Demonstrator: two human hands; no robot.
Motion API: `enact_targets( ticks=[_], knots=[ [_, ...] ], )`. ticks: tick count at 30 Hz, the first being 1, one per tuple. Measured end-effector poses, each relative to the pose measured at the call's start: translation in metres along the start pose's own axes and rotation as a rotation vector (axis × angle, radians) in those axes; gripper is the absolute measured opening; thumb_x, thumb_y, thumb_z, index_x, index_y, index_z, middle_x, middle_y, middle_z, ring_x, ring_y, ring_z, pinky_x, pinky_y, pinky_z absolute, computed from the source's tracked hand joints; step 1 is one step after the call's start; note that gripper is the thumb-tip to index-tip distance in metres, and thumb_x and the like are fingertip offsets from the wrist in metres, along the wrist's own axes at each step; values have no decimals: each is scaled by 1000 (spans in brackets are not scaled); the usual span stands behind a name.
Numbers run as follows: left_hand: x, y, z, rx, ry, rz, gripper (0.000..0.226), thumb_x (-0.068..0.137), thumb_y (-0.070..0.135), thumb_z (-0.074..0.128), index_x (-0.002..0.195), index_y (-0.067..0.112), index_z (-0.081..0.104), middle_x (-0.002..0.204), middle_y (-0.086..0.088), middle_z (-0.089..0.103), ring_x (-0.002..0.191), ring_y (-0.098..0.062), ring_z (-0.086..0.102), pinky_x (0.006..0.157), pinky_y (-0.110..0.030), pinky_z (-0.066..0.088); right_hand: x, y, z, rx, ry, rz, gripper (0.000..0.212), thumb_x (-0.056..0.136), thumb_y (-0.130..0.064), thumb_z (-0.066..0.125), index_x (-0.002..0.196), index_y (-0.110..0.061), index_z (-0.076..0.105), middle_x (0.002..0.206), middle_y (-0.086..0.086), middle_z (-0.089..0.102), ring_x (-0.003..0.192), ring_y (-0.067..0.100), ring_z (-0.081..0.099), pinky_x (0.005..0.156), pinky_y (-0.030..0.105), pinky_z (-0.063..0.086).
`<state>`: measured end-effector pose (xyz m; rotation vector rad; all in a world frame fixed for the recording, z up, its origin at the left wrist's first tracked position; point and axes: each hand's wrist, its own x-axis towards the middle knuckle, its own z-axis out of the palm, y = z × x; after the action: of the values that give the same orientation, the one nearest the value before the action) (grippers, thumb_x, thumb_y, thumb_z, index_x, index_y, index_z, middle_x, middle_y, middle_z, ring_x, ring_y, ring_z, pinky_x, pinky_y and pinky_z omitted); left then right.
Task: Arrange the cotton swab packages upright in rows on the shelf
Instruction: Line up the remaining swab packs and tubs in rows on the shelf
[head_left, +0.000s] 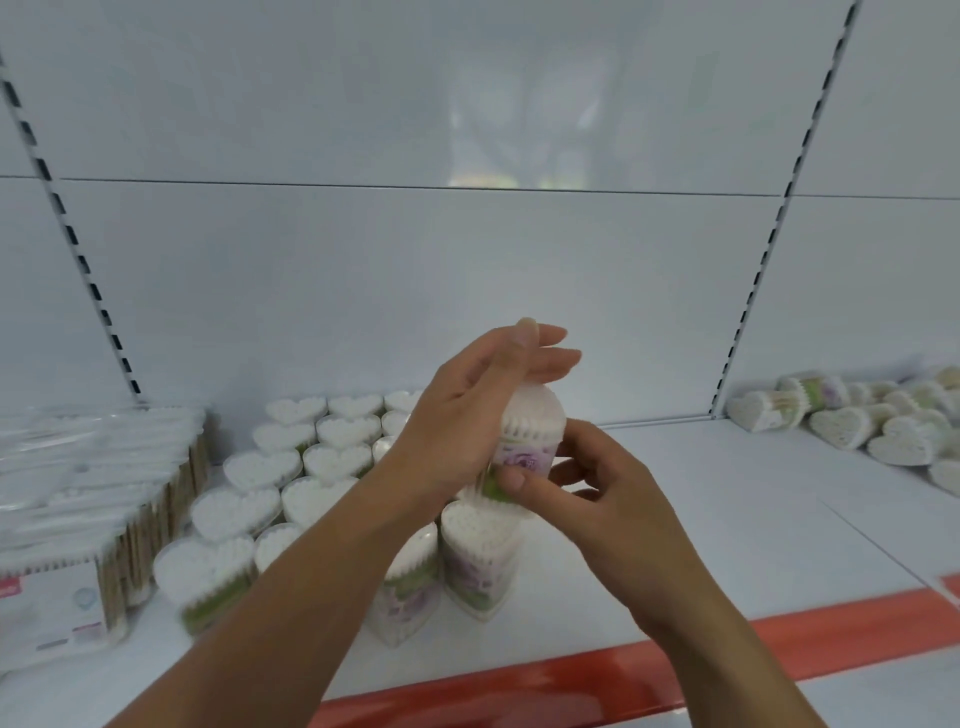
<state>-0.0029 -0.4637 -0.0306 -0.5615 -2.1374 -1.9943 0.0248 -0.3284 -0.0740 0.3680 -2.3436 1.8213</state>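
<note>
head cam: right hand (592, 488) pinches the swab package (532, 441) low down, left hand (467, 415) lies flat-fingered over its top, and lowering it crooked could topple the upright packages (478, 561) just under both hands on the shelf (701, 519).

The left hand (467, 410) and right hand (597, 488) are bare, with bare forearms and short, plain nails.

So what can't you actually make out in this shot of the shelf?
Head view only:
- Print on the held heart-shaped clear plastic swab package: blurred, partly covered by the left hand and right hand.
- Upright heart-shaped package rows: left forearm hides some, so no count.
- Tumbled heart-shaped package pile: cut off by the right edge.
- White boxed pack: cut off left, text blurred.
</note>
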Motion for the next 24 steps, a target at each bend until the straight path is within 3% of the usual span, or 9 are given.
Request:
enact_targets(
  ticks=[2,5,7,10,17,24],
  knots=[
    [8,-6,-8,107,22,10,52,92,65,38,120,30,64,116,20,70,112,6,61,104,-26,46,12,5,-9,5,102,0,40,69,-47,78,104,-34,65,99,-19,69,76,4,62,68,22,49],
    [21,-24,-25,625,-34,-71,53,92,67,45,136,38,50,140,24,51,126,6,46,112,-30,35,42,29,-24,-92,294,57,44,71,-51,79,107,-33,59,101,-20,68,68,0,58,66,26,44],
    [27,-38,-30,910,-143,-145,69,92,64,49,150,30,36,156,12,36,141,-7,34,116,-33,29,63,49,-28,-220,308,112,48,75,-51,77,112,-31,55,105,-18,66,76,2,62,72,30,49],
    [32,-54,-26,1141,-266,-215,76,94,67,42,155,23,28,164,3,24,150,-16,21,121,-34,19,88,74,-24,-380,225,174,55,77,-51,76,121,-26,53,110,-11,64,93,13,64,78,31,46],
    [33,-66,-23,1207,-272,-190,63,98,63,36,145,23,42,151,3,42,139,-17,37,113,-34,28,121,100,1,-508,147,185,50,82,-50,68,119,-20,55,111,-5,64,103,18,61,79,30,44],
    [30,-65,-24,1216,-264,-203,64,99,62,35,151,25,35,161,4,29,148,-14,24,119,-32,17,134,106,17,-569,197,163,46,85,-54,62,112,-17,54,109,0,62,107,23,57,83,38,49]
  ],
)
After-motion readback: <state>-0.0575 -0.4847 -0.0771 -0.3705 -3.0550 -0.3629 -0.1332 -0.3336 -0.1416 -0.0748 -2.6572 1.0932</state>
